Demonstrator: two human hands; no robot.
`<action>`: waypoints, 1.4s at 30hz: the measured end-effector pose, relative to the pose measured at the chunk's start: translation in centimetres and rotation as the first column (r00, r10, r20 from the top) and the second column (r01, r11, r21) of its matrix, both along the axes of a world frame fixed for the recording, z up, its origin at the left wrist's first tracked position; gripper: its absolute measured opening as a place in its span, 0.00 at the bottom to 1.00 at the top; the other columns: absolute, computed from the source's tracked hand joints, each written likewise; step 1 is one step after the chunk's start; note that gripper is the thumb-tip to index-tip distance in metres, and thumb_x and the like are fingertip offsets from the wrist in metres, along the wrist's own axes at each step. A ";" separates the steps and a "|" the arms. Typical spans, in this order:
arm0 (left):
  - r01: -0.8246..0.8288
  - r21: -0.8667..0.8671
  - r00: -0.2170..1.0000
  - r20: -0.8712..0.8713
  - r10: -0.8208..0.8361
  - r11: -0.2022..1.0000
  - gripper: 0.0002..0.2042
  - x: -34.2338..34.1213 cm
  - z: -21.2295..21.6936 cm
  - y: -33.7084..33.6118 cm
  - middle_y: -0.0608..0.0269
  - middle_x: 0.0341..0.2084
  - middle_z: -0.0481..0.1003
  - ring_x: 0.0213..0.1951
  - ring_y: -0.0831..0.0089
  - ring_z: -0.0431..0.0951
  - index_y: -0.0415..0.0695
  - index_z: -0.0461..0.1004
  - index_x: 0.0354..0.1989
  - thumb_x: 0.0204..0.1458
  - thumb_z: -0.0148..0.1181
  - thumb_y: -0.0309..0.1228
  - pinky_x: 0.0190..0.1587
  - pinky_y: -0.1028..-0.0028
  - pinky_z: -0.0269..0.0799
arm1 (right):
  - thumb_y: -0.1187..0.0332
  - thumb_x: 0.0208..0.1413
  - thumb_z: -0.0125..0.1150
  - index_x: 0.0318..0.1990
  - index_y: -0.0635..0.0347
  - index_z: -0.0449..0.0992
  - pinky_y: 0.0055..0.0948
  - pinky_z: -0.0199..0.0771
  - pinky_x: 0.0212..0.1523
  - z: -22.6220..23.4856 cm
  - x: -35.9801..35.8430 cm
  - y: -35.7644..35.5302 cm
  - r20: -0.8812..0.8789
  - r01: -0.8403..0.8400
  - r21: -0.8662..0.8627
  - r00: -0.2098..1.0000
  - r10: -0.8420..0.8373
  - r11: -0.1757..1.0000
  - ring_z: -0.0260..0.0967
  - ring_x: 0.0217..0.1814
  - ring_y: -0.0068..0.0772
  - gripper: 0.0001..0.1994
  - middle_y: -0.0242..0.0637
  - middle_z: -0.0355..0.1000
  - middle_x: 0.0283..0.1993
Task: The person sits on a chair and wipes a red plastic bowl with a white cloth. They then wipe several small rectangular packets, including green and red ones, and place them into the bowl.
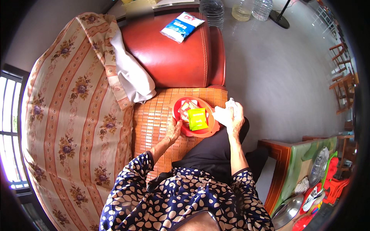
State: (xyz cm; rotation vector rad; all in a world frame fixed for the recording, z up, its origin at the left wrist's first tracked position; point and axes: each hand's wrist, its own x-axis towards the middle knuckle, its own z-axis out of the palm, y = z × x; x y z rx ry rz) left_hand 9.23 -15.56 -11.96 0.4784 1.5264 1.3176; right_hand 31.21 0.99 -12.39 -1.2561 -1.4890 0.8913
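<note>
A red-orange plastic bowl (207,133) sits on the woven bamboo seat mat (154,115), beside my right thigh. Inside it lie a yellow-green square packet (197,119) and, partly beneath that, some red-and-white packets (186,107). My left hand (174,131) grips the bowl's left rim, with the thumb toward the inside. At the bowl's right side, my right hand (236,118) is closed around a crumpled white tissue or cloth (222,114). Part of the white piece reaches over the bowl's right edge.
A blue-and-white packet (182,27) rests on the red leather armrest (165,57). Floral fabric (81,88) covers the seat back at left, with a white cloth (131,75) draped beside it. Clear bottles (242,9) stand behind. A green-topped table (298,161) holds a metal basin (288,211).
</note>
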 end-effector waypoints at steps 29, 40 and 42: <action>0.058 -0.584 0.305 -0.762 -0.572 0.810 0.39 3.8 2.6 7.5 0.50 0.44 0.68 0.51 0.53 0.68 0.43 0.72 0.46 0.22 0.74 0.51 0.53 0.59 0.66 | 0.59 0.47 0.59 0.51 0.43 0.72 0.42 0.73 0.47 4.6 -0.5 -2.6 0.366 -0.330 -0.430 0.787 0.496 0.840 0.73 0.48 0.49 0.20 0.42 0.76 0.46; 0.273 -0.468 0.767 -0.421 -0.484 0.840 0.49 2.8 2.8 6.3 0.51 0.41 0.77 0.46 0.62 0.78 0.32 0.65 0.55 0.19 0.81 0.42 0.50 0.68 0.74 | 0.63 0.47 0.60 0.49 0.52 0.75 0.38 0.74 0.46 2.8 0.7 -2.6 0.201 -0.413 -0.301 0.853 0.481 0.859 0.74 0.47 0.49 0.19 0.45 0.76 0.45; 0.322 -0.313 0.852 -0.316 -0.417 0.894 0.43 2.8 2.8 6.0 0.54 0.42 0.77 0.45 0.65 0.78 0.33 0.66 0.54 0.24 0.81 0.34 0.49 0.68 0.75 | 0.63 0.47 0.59 0.50 0.52 0.74 0.39 0.74 0.47 2.6 0.6 -2.8 0.210 -0.409 -0.252 0.861 0.463 0.877 0.74 0.48 0.49 0.19 0.45 0.76 0.46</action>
